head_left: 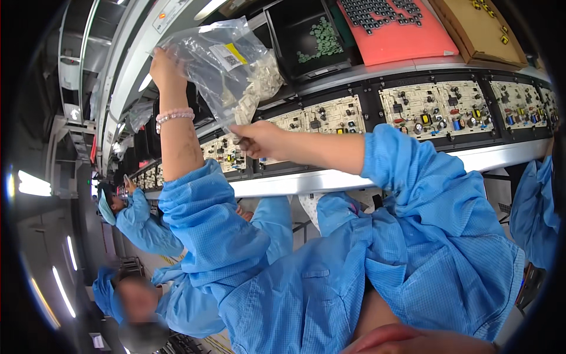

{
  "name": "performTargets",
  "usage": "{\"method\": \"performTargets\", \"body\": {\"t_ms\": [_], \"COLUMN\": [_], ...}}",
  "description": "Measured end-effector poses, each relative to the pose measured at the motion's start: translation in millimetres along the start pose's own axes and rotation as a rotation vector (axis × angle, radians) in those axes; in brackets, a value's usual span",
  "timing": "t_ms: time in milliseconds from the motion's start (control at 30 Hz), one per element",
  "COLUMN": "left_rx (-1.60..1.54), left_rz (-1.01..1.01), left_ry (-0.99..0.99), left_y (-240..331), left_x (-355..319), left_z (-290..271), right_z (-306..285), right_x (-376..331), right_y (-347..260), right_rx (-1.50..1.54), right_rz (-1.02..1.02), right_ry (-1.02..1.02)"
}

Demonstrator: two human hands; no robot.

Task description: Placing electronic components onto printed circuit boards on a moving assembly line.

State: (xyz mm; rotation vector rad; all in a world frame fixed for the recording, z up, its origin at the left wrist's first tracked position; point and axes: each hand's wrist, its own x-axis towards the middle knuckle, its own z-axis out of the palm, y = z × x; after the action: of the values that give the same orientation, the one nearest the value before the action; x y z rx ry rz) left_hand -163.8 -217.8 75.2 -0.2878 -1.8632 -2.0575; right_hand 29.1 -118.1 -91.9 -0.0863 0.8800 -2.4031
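A clear plastic bag (209, 76) hangs stretched between my two hands over the bench. Small off-white parts (265, 76) are heaped in its right and lower portion, and a white and yellow label (229, 55) shows on its side. My left hand (167, 68), raised at the upper left, is closed on the bag's left edge. Lower and closer to me, my right hand (259, 140) grips the bag's bottom edge, fingers curled. Just behind the right hand lie circuit boards (282, 124) set in black carriers; the bag hides some of them.
Farther right, more populated boards (433, 106) line the conveyor, whose metal rail (306, 182) runs along the near side. Behind stand a black bin (303, 35) with small green parts, a pink foam sheet (401, 35) with black parts, and a cardboard tray (477, 29). Co-workers in blue sit at left.
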Motion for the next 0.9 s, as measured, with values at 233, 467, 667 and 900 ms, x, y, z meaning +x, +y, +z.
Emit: {"method": "performTargets", "body": {"t_ms": [233, 467, 667, 900], "left_rx": [0.423, 1.810, 1.774, 1.692], "left_rz": [0.488, 0.519, 0.512, 0.488], "left_ry": [0.072, 0.105, 0.083, 0.044], "left_y": [-40.7, -22.3, -0.5, -2.0], "left_x": [98.8, 61.3, 45.5, 28.4], "left_z": [-28.1, 42.2, 33.3, 10.9], "right_z": [20.1, 11.0, -9.9, 7.6], "right_x": [-47.6, -24.2, -26.8, 20.0], "right_y": [-61.1, -65.6, -68.2, -77.9], "right_rx": [-1.691, -2.134, -2.163, -2.399], "right_rz": [-0.653, -0.630, -0.652, -0.591], "right_ry": [0.188, 0.252, 0.294, 0.270]}}
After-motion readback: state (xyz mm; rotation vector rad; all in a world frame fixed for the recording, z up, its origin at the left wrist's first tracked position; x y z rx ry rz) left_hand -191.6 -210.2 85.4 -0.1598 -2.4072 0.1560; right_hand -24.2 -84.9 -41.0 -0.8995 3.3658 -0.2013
